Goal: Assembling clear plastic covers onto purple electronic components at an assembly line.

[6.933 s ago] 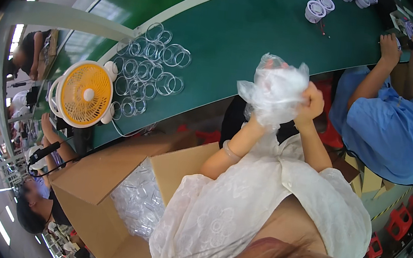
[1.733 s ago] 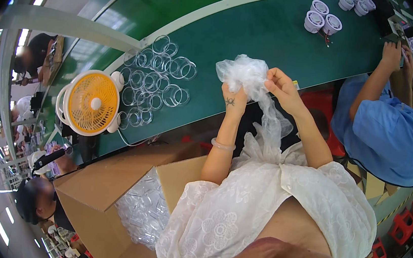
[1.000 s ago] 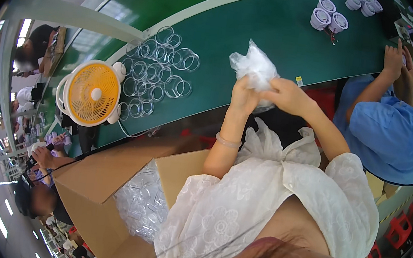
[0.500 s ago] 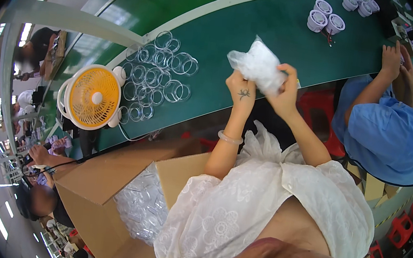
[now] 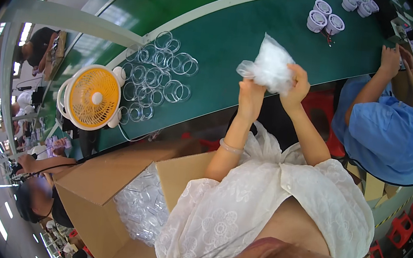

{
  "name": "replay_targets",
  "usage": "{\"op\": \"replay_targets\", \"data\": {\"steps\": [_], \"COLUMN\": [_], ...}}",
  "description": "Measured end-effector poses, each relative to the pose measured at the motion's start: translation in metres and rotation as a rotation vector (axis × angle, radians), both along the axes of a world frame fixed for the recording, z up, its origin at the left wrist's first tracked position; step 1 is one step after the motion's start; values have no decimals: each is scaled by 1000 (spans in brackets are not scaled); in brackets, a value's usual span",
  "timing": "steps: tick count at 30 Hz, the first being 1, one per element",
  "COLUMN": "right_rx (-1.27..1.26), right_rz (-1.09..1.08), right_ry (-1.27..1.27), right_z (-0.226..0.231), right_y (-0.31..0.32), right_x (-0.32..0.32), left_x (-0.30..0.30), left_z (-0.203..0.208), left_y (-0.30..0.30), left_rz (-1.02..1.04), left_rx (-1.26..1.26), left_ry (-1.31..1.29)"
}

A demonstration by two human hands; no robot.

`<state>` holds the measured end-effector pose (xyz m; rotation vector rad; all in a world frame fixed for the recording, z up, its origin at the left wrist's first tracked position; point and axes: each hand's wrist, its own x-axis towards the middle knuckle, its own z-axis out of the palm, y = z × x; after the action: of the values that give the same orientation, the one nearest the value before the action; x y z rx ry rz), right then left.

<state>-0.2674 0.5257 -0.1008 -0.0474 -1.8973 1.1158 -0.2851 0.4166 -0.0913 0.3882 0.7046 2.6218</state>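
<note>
A clear plastic bag (image 5: pixel 273 64) filled with something white is held up over the near edge of the green table. My right hand (image 5: pixel 296 88) is closed on the bag's right side, fingers curled round it. At its lower left, my left hand (image 5: pixel 250 99) grips the bag too, though its fingertips are partly hidden by the plastic. What the white contents are cannot be made out. To the left of my hands, several clear plastic rings (image 5: pixel 157 77) stand in rows on the green tabletop (image 5: pixel 220 54).
A yellow-and-white fan (image 5: pixel 95 97) stands at the table's left end. Beside me an open cardboard box (image 5: pixel 93 187) holds many clear plastic parts (image 5: pixel 144 206). Several white round devices (image 5: pixel 325 21) sit at the far right. A co-worker in blue (image 5: pixel 389 134) sits to my right.
The bag has shifted slightly right and turned more upright. My left hand has rotated, so the mark on its back no longer shows.
</note>
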Motion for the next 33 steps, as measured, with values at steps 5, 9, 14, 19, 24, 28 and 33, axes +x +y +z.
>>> {"op": "replay_targets", "data": {"steps": [5, 9, 14, 19, 24, 28, 33], "right_rx": [131, -39, 163, 246, -348, -488, -575], "right_rz": [140, 233, 160, 155, 316, 487, 552], "right_ry": [14, 99, 222, 297, -107, -198, -97], "right_z": [-22, -44, -26, -7, -21, -13, 0], "right_y": [-3, -5, 1, 4, 4, 1, -24], "right_x": [7, 14, 16, 12, 19, 20, 36], "left_x": [-7, -4, 1, -2, -7, -8, -5], "left_z": [8, -15, -11, -21, 16, 5, -8], "left_y": [-3, -6, -2, 0, -7, -13, 0], "left_rz": [161, 105, 78, 166, 112, -89, 225], "left_rx": [-306, -158, -79, -264, -264, -318, -444], "left_ry": [-198, -281, -398, -335, -58, -108, -160]}}
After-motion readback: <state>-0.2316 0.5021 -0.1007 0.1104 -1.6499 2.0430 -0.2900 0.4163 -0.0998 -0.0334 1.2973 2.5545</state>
